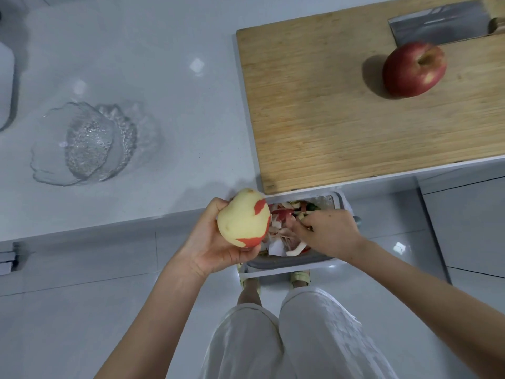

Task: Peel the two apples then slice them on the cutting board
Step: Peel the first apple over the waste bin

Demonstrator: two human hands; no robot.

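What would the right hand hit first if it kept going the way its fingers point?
Probably the partly peeled apple in the left hand; the right hand points leftward at it over the scrap bin, though depth is unclear.

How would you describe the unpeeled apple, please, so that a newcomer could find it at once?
Start at the wooden cutting board on the right of the white counter. Near its far right end, just in front of the cleaver, lies a red apple. Unlike the mostly peeled apple in the left hand, its skin is whole.
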